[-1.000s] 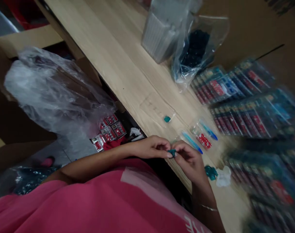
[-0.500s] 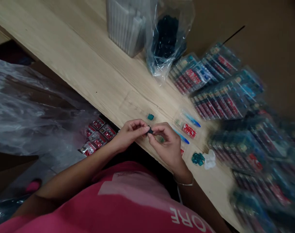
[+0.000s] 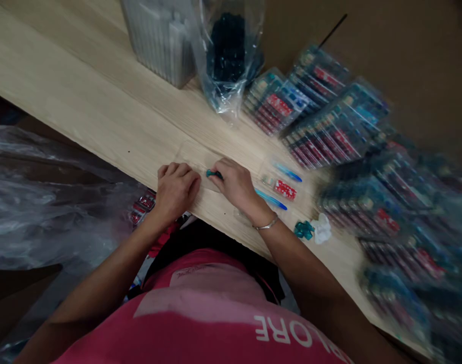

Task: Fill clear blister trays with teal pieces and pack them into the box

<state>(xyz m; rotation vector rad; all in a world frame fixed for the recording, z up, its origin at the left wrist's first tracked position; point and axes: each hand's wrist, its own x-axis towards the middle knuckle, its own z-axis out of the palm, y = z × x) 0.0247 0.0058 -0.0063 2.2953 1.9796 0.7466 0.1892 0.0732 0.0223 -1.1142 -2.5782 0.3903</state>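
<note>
My right hand [image 3: 234,184] pinches a small dark piece [image 3: 217,175] between thumb and fingers, low over a clear plastic tray [image 3: 193,150]. Right beside that piece shows a small teal piece [image 3: 208,173]; whether the two touch I cannot tell. My left hand [image 3: 177,189] is curled over the tray's near left side, fingers bent together and their tips hidden. To the right of my right hand, another clear tray holds blue pens [image 3: 287,173] and a red-and-white patterned piece [image 3: 285,190].
Crumpled teal pieces [image 3: 304,230] and a white scrap [image 3: 322,229] lie to the right. Filled clear packs [image 3: 325,144] crowd the right side. At the back stand a clear bag of dark pieces [image 3: 226,50] and stacked clear trays [image 3: 160,48]. Plastic sheeting [image 3: 52,197] hangs at left.
My hands have come apart. The right hand has carried the dark piece down beside the teal one, and the left has moved onto the tray. The view has shifted.
</note>
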